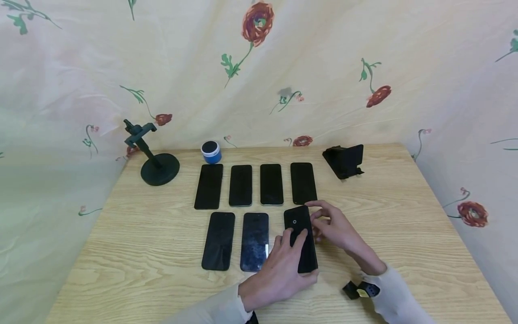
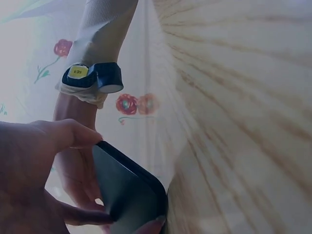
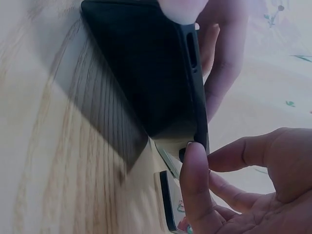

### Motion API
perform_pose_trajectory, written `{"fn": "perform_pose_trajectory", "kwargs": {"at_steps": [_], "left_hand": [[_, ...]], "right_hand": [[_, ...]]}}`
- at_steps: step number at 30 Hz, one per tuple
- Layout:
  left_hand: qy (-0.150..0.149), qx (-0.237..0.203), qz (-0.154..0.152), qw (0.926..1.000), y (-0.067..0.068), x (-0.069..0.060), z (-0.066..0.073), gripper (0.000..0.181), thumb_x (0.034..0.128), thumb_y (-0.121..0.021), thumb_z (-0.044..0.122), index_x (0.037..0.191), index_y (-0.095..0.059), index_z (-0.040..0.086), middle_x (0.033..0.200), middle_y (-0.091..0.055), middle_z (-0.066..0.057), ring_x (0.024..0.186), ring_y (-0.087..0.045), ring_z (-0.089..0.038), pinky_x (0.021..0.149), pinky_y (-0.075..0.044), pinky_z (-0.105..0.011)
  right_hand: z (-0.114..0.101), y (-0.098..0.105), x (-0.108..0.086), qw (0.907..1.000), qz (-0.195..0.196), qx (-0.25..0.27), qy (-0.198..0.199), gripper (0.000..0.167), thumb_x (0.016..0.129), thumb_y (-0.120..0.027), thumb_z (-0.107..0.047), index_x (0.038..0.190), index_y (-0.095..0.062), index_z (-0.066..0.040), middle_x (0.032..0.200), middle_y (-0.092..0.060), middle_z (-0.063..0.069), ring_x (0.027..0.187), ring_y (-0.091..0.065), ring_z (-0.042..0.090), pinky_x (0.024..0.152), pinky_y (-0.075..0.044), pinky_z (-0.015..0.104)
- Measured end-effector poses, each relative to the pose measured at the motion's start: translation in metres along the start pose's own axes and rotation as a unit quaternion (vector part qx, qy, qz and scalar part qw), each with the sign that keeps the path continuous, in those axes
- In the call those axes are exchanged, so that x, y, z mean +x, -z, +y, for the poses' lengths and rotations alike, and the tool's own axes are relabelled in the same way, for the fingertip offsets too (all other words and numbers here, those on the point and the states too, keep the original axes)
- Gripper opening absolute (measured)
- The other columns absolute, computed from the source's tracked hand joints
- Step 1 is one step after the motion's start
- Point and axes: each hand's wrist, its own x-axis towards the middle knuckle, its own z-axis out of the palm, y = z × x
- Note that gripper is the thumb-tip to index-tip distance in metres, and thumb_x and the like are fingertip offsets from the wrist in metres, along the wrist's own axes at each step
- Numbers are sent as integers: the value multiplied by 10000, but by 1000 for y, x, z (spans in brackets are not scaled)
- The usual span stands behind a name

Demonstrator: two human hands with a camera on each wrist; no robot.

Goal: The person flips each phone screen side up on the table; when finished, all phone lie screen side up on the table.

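Observation:
A black smartphone (image 1: 308, 254) is tilted up off the wooden table, and a small round mark shows on its upward face. My left hand (image 1: 279, 272) grips it, the thumb at its near right corner and fingertips lying on that face. At the phone's right edge, my right hand (image 1: 333, 228) pinches it between thumb and finger, seen most closely in the right wrist view. Left of it lie a smudged dark phone (image 1: 254, 243) and another dark phone (image 1: 218, 241). Part of the held phone is hidden behind my left fingers.
Behind lies a row of dark phones, from the leftmost phone (image 1: 208, 186) to the rightmost phone (image 1: 303, 183). A round-based stand (image 1: 159, 169), a blue and white cylinder (image 1: 211, 152) and a folding black stand (image 1: 344, 162) stand at the back, near floral cloth (image 1: 194, 67).

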Motion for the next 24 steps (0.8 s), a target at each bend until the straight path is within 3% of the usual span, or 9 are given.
{"fn": "perform_pose_trajectory", "kwargs": {"at_steps": [10, 16, 21, 24], "left_hand": [[-288, -577, 255, 9976, -1, -3, -5, 947, 910, -708, 502, 1669, -193, 267, 1619, -358, -142, 1330, -529, -262, 1002, -560, -414], [-416, -965, 218, 9942, 1, -5, -5, 987, 894, -706, 427, 1680, -134, 257, 1600, -390, -96, 1275, -530, -178, 1038, -528, -355], [-458, -1436, 98, 9885, 4, -6, -7, 1019, 878, -694, 355, 1684, -78, 259, 1628, -369, -75, 1267, -528, -144, 1067, -504, -364], [-409, -1889, 21, 9811, 5, -6, -7, 1013, 872, -686, 303, 1683, -79, 261, 1618, -376, -79, 1242, -557, -135, 996, -535, -300]], "right_hand": [[3, 2, -3, 9983, -406, 348, 224, 538, 1042, -524, 2, 1555, -362, 24, 1132, -666, 274, 758, -681, 151, 646, -615, 310], [9, -1, -4, 9969, -630, 359, 318, 537, 1036, -524, 14, 1541, -348, 69, 1229, -634, 326, 886, -699, 174, 711, -636, 345], [13, -4, -4, 9962, -769, 359, 218, 516, 1049, -515, 3, 1534, -353, 68, 1272, -605, 339, 944, -708, 211, 750, -642, 361], [13, -5, -5, 9962, -793, 353, 109, 512, 1062, -514, -25, 1538, -350, 65, 1266, -604, 324, 956, -714, 224, 763, -641, 362]]}}
